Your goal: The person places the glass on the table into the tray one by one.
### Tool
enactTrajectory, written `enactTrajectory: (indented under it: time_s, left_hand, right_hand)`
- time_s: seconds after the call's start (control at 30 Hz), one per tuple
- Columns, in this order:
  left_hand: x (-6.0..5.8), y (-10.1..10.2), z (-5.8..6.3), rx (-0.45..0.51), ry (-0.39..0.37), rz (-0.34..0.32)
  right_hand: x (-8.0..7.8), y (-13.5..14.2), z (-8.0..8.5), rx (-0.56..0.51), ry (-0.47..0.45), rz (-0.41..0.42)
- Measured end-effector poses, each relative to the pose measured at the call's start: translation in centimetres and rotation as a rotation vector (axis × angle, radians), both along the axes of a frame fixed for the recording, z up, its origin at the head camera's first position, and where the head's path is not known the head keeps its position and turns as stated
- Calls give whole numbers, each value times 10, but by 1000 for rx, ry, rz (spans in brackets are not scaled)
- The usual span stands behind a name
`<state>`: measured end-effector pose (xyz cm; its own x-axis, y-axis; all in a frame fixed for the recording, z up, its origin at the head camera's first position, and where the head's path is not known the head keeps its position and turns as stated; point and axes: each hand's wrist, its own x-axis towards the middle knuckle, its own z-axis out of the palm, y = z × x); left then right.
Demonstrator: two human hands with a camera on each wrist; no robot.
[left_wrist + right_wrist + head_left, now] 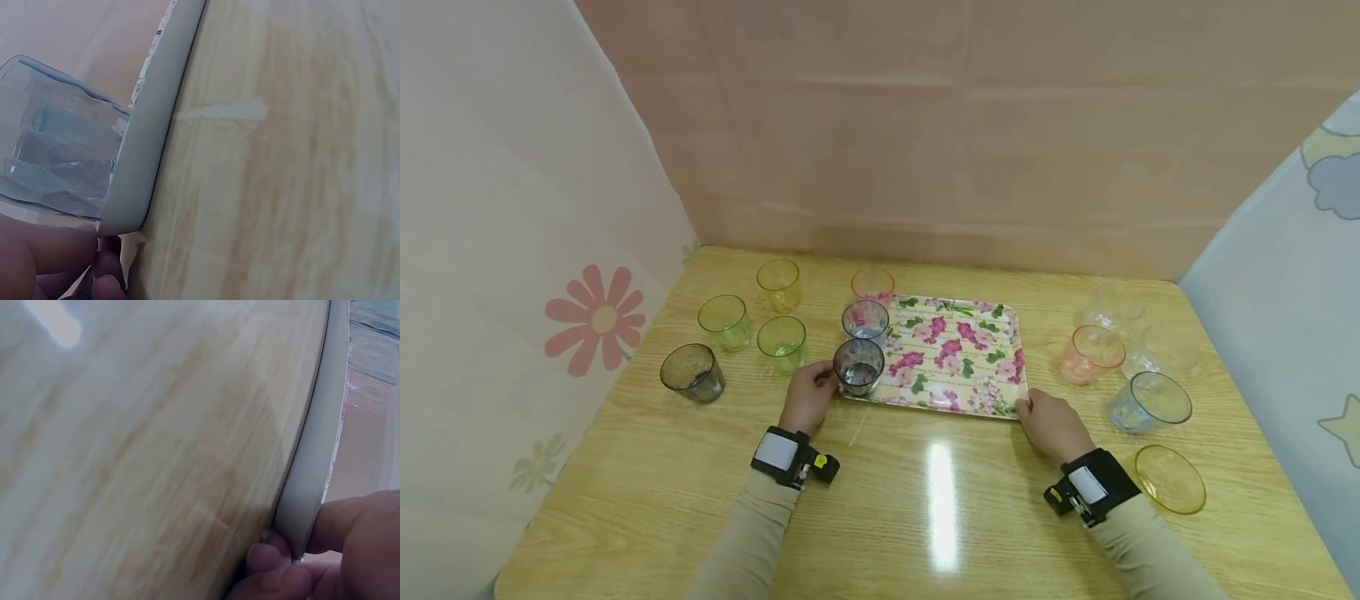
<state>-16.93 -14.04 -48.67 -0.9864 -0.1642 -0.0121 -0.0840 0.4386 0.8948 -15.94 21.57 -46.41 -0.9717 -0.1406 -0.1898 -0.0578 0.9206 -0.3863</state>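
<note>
A shallow tray with pink flowers and green leaves (953, 358) lies on the wooden table. My left hand (808, 398) grips its front left corner, with the fingers (107, 265) curled at the tray's end. At the front right corner, my right hand (1054, 423) pinches the rim, the thumb above and curled fingers (275, 578) low against the edge. A dark grey glass (859, 368) stands on the tray beside my left hand. Behind it, along the tray's left side, are a blue-grey glass (866, 321) and a pink glass (873, 286).
Left of the tray stand a yellow glass (780, 287), two green glasses (725, 323) and a dark glass (694, 375). To the right are a pink glass (1090, 357), a bluish glass (1147, 404), clear glasses (1111, 307) and a yellow glass (1170, 480) near my right wrist.
</note>
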Motion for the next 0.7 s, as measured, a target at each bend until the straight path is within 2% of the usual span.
enactTrajectory:
  time_s: [0.37, 0.7]
  left_hand:
    - [0, 0, 1, -1, -15, 5]
    - [-1, 0, 1, 2, -20, 3]
  right_hand:
    - [-1, 1, -2, -12, -21, -23]
    - [4, -2, 6, -47, -39, -79]
